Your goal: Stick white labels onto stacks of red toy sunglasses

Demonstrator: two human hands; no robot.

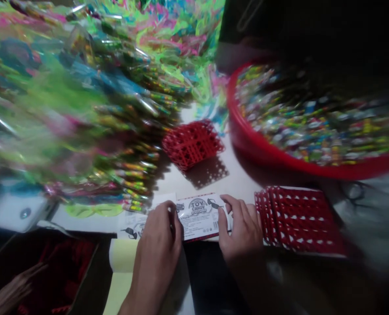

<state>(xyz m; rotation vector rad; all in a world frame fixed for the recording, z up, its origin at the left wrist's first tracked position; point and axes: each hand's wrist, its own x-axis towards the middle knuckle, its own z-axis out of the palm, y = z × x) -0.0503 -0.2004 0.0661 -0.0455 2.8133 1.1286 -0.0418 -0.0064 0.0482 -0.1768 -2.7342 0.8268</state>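
A white printed label (pixel 199 214) reading "TOY CANDY" lies at the table's front edge, over a red piece whose edges show above and below it. My left hand (pixel 160 240) rests on the label's left end, fingers curled down and pressed together. At the label's right end is my right hand (pixel 242 223), its thumb and fingers apart, bent around that end. Beside my right hand stands a row of red patterned pieces (pixel 299 218). Another red lattice stack (pixel 194 144) sits farther back. More labels (pixel 132 223) lie partly under my left hand.
Colourful wrapped items (pixel 83 109) heap up on the left and back. A red tub (pixel 256 151) of small candies stands at right. Yellow backing paper (pixel 122 267) hangs at the front edge. Another person's hand (pixel 13 286) is over a box at lower left, near a phone (pixel 13 210).
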